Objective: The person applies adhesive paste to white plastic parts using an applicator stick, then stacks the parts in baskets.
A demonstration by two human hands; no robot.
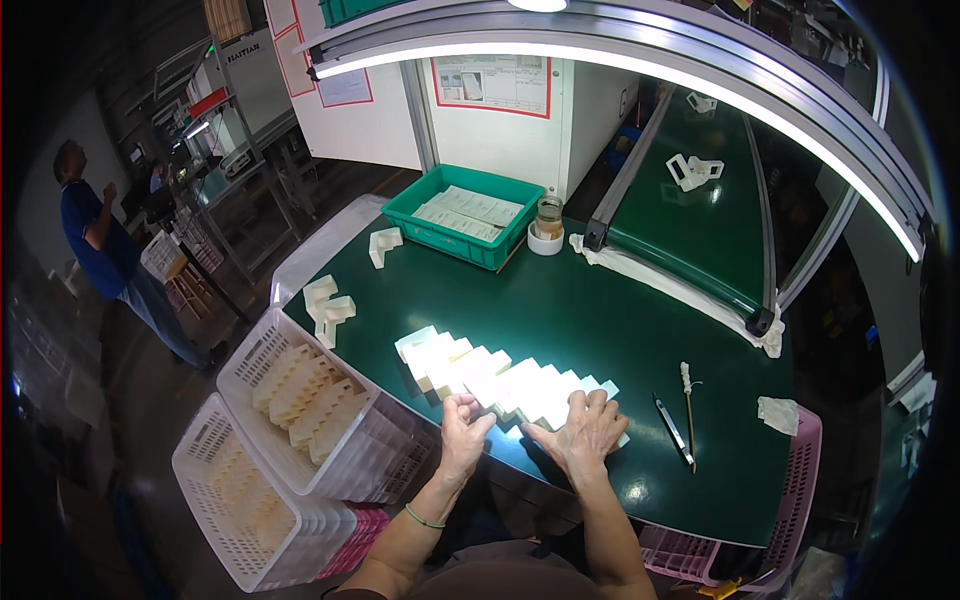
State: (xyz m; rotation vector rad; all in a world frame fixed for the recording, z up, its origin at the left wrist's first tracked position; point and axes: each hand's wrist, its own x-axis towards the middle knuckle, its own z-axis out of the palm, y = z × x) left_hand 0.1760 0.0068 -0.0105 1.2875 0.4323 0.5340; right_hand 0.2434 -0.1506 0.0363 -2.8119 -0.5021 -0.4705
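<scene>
Across the middle of the frame, a slanting row of pale blocky pieces (500,378) lies on a dark green table (440,290), packed side by side in a stepped line and strongly lit from above. The left hand (463,440) is at the near edge of the row, its fingers curled in and its thumb close to the forefinger, a narrow grip; whether anything is pinched there I cannot tell. A thin green band (425,521) circles that wrist. The right hand (582,437) rests on the right end of the row, fingers over the pieces and thumb set wide of them toward the left; whether it clasps any piece I cannot tell.

Left of centre, loose angular pieces (334,317) lie near the table's edge, with another white piece (384,246) above them beside a green tray (450,242) of flat pale items. Just right of the tray is a glass jar (549,212) in a white holder. At right of centre, a pen-like tool (673,428) and a thin stick (689,405) lie near a crumpled white cloth (777,415). Toward the lower left, a white crate (385,440) holds stacked cream pieces (310,400); upper right, white parts (690,172) lie on a green conveyor belt (680,230)
</scene>
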